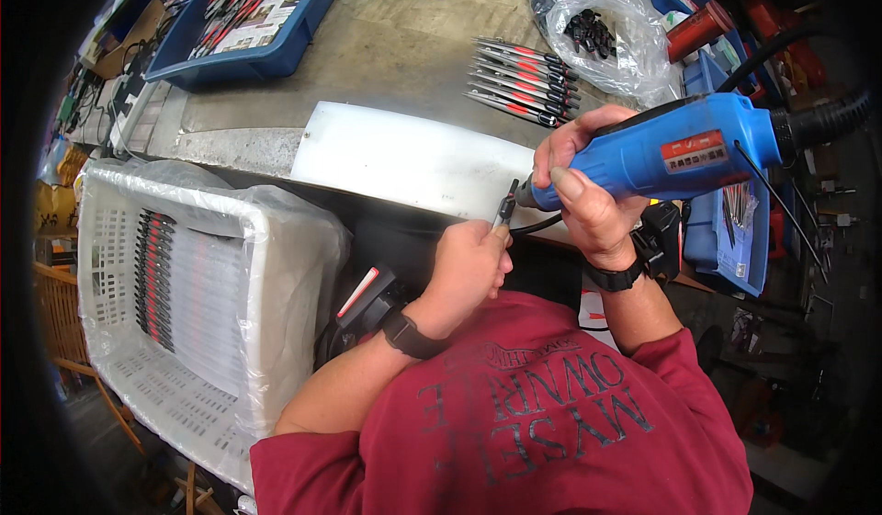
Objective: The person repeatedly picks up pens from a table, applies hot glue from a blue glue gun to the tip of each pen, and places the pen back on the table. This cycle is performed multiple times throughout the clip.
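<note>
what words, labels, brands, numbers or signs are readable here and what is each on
Wording not copied out; only where it stands:
Maroon shirt: large dark lettering, partly faded.
Red label on the blue power tool: pale characters.
Printed paper in the blue tray: too small to read.

Blue pwr tool (634,152), pointing L, tip nr tilted blk/silver pen-like pc (504,209).
</note>
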Demonstrator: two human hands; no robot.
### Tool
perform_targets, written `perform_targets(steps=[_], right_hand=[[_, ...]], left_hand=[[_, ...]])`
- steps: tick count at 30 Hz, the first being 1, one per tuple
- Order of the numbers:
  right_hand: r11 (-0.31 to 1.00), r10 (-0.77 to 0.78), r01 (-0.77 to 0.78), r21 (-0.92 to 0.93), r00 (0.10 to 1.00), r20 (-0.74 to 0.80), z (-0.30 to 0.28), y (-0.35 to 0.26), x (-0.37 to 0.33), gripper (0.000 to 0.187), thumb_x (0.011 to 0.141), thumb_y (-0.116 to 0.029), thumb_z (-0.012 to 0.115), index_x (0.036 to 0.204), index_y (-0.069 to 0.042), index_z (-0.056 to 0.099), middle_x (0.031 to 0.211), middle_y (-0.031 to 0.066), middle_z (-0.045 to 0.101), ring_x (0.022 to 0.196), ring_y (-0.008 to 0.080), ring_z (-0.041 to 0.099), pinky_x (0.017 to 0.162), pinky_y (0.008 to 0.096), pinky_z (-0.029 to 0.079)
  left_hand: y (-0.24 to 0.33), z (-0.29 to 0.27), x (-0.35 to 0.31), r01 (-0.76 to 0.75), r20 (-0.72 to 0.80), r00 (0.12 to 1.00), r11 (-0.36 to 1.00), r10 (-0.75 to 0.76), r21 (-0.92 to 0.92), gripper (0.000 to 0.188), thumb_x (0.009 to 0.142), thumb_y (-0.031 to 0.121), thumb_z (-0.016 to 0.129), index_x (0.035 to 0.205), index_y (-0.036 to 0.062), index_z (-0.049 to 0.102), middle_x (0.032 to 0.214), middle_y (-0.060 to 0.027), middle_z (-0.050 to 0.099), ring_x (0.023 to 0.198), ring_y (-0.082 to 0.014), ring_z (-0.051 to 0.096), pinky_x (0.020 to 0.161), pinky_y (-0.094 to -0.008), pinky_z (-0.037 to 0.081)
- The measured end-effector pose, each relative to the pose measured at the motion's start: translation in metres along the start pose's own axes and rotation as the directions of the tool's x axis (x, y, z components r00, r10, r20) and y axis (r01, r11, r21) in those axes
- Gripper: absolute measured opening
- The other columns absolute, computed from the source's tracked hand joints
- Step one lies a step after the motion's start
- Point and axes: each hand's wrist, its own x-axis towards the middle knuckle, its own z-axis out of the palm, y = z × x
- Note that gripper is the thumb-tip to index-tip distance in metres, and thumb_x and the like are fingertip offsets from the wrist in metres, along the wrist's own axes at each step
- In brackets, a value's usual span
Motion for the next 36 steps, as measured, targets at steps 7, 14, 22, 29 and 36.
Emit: perform_targets(steps=[7,14,22,29,36], right_hand=[[0.998,0.018,-0.019,-0.061,1.000,-0.019,0.002,0.001,-0.001,0.052,0.068,-0.007,0.068,0.111,-0.008,0.040,0.075,0.0067,0.047,0.064,0.0185,0.051,0.060,0.0315,0.043],[0.986,-0.029,0.040,-0.160,0.997,0.069,0.009,0.008,0.008,0.047,0.071,0.004,0.062,0.111,-0.005,0.039,0.074,0.0047,0.047,0.062,0.0134,0.051,0.057,0.0272,0.043],[0.957,0.144,-0.106,-0.269,0.981,0.129,0.018,0.010,0.018,0.045,0.072,0.004,0.058,0.113,-0.002,0.038,0.075,0.0040,0.047,0.063,0.0099,0.048,0.057,0.0241,0.042],[0.938,0.004,0.041,-0.344,0.991,0.131,0.017,0.009,0.012,0.048,0.071,0.005,0.063,0.112,0.000,0.041,0.077,0.0045,0.049,0.069,0.0123,0.051,0.063,0.0251,0.043],[0.997,-0.055,0.063,0.047,0.986,-0.156,-0.005,-0.011,-0.006,0.048,0.071,0.000,0.064,0.113,-0.002,0.040,0.081,0.0046,0.051,0.073,0.0115,0.052,0.066,0.0254,0.043]], left_hand=[[-0.001,0.000,0.001,0.006,-0.002,1.000,1.000,-0.006,0.000,0.021,0.092,0.015,0.046,0.079,-0.0010,0.053,0.056,-0.0032,0.050,0.039,-0.0061,0.040,0.033,-0.0202,0.032],[0.001,0.001,0.000,0.025,-0.010,1.000,0.999,-0.026,-0.038,0.021,0.092,0.016,0.047,0.078,-0.0001,0.053,0.056,-0.0029,0.050,0.038,-0.0060,0.039,0.033,-0.0202,0.032],[-0.001,0.000,0.001,0.015,-0.015,1.000,0.998,-0.016,-0.058,0.026,0.093,0.020,0.048,0.076,0.0009,0.053,0.055,-0.0032,0.050,0.038,-0.0060,0.040,0.033,-0.0203,0.032],[-0.004,-0.002,0.002,-0.004,-0.021,1.000,0.999,0.003,-0.052,0.024,0.089,0.014,0.048,0.071,-0.0008,0.053,0.056,-0.0046,0.052,0.040,-0.0085,0.044,0.035,-0.0236,0.036],[0.010,-0.004,-0.004,-0.011,-0.008,1.000,0.997,0.012,0.078,0.020,0.091,0.016,0.048,0.080,-0.0006,0.054,0.060,-0.0043,0.053,0.044,-0.0074,0.045,0.038,-0.0205,0.038]])
